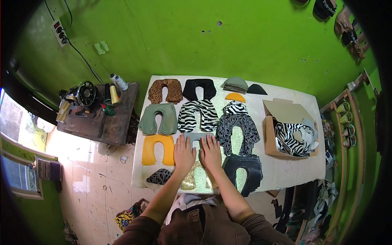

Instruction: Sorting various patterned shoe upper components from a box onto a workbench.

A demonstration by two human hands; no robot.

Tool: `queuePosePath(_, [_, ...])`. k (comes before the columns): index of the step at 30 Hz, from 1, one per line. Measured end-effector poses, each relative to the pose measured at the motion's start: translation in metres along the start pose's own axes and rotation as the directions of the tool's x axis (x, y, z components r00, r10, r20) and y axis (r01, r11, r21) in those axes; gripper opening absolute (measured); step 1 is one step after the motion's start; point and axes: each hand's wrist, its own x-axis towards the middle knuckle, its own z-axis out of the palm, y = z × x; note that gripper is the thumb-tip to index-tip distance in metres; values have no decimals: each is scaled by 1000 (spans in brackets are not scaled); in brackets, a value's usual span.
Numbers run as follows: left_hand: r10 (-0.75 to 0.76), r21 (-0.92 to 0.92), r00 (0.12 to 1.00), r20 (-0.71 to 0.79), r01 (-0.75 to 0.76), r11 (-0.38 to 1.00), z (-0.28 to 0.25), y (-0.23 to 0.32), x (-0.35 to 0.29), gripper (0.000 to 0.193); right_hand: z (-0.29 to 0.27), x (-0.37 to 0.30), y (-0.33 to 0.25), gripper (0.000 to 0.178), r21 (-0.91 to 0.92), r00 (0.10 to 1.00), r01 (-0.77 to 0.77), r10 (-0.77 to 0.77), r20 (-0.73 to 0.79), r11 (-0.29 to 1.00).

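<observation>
My left hand [185,154] and my right hand [211,154] lie flat, fingers stretched out, on the two sides of a grey U-shaped cut piece [196,136]. Most of that piece is hidden under them. Between and below my wrists, gold glittery pieces [188,180] show in part. To the left of my left hand is a yellow U-shaped stack [148,151]. Just beyond my fingers sits a zebra-striped stack [187,115]. Beside my right hand are a black-and-grey patterned stack [225,132] and a plain black one [255,173].
Leopard-print [155,92], black [192,90] and green [149,118] stacks fill the table's far left. Half-round pieces [235,85] lie at the back. An open cardboard box [271,141] with zebra-print pieces stands right. A sewing machine [83,96] occupies a side table at left.
</observation>
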Motion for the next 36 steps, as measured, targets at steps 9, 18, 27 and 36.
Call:
queuePosePath(9, [46, 169, 992, 118, -65, 983, 11, -4, -8, 57, 14, -3, -5, 54, -106, 1000, -7, 10, 28, 994])
queuePosePath(18, [44, 76, 994, 100, -52, 996, -6, 21, -9, 57, -25, -20, 1, 36, 107, 989, 124, -113, -99, 987])
queuePosePath(27, [178, -168, 978, 105, -159, 973, -8, 106, -24, 52, -74, -55, 43, 28, 152, 985, 52, -25, -170, 987])
queuePosePath(36, [216, -376, 974, 71, -174, 910, -9, 214, -19, 53, -150, -67, 111, 24, 225, 938, 161, -77, -338, 961])
